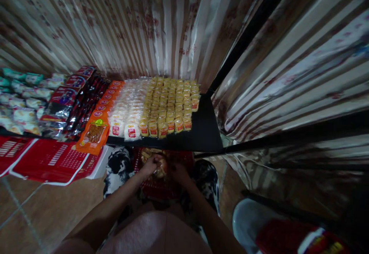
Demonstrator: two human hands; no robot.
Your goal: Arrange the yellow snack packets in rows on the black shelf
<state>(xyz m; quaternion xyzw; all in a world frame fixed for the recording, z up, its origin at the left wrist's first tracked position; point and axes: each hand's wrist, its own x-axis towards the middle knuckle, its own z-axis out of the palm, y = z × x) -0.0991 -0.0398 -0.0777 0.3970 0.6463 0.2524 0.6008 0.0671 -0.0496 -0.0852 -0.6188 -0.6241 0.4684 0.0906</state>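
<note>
Clear-wrapped tan-and-orange packet (162, 168) is down between my knees, over the perforated red plastic basket (160, 192), just below the front edge of the long flat black surface (206, 127). My left hand (152, 164) looks closed on its upper left side, fingertips on the film. My right hand (179, 174) is just beside it on the other side, in deep shadow; can't tell if those fingers grip or only hover. Hands near each other, not visibly touching. Handling, my judgement: pinch the film, not the contents, steady with both hands, stay low over the basket so a slip lands inside. More tan wrapped pieces (146, 154) sit at the basket's far side, so loose film could snag on them. Main obstruction: that surface edge overhangs the basket's far side, so clear it with knuckles before lifting. Poor light too. On the surface, right to left: rows of small yellow-wrapped packs (170, 104), puffy white-wrapped packs (127, 111), flat orange snack strip (99, 119) hanging past the front edge, glossy dark red packs (83, 104), white-and-teal sachets (25, 92). Red-and-white printed bag (57, 161) crowds the left; pale grey tub (245, 223) is lower right, striped curtain (121, 27) behind.
</note>
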